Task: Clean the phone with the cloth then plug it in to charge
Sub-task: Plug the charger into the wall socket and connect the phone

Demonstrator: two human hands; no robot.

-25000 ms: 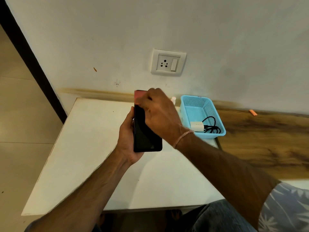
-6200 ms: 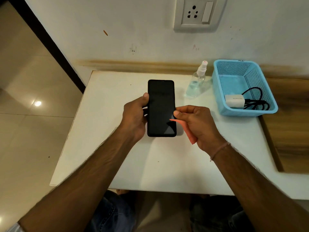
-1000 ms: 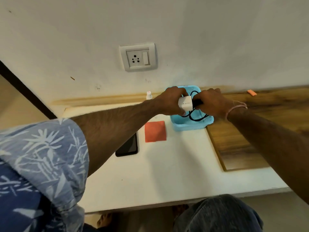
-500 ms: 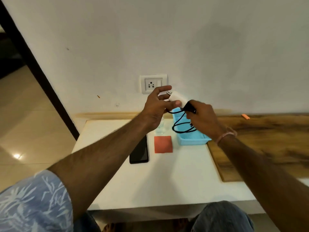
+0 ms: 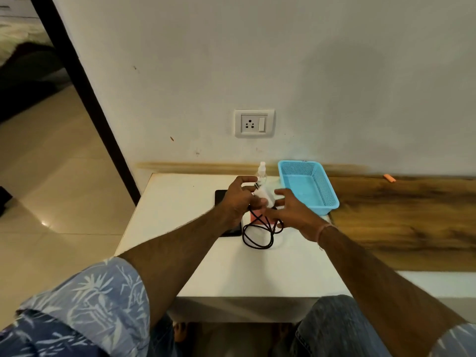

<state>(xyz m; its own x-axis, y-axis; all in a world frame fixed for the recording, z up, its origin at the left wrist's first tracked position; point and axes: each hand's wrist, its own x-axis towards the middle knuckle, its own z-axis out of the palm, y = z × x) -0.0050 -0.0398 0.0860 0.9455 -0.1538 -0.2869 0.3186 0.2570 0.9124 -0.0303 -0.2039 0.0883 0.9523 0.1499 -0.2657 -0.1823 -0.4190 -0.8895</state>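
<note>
My left hand (image 5: 238,202) grips the white charger adapter (image 5: 264,196) above the white table (image 5: 257,266), prongs pointing up toward the wall. Its black cable (image 5: 257,234) hangs in loops down to the tabletop. My right hand (image 5: 291,212) is beside the adapter with fingers spread, and the cable runs under it. The black phone (image 5: 221,197) lies flat on the table, mostly hidden under my left hand. Only a sliver of the red cloth (image 5: 253,219) shows between my hands. The wall socket (image 5: 253,123) is above, apart from the adapter.
A blue plastic basket (image 5: 309,184) stands at the table's back right with nothing in it. A small spray bottle (image 5: 262,171) stands by the wall behind my hands. A wooden surface (image 5: 412,222) adjoins the table on the right. A dark door frame (image 5: 85,99) is at left.
Both hands have come down from near the socket to just above the table with the adapter. My right hand has let go of the cable's plug end and spread its fingers.
</note>
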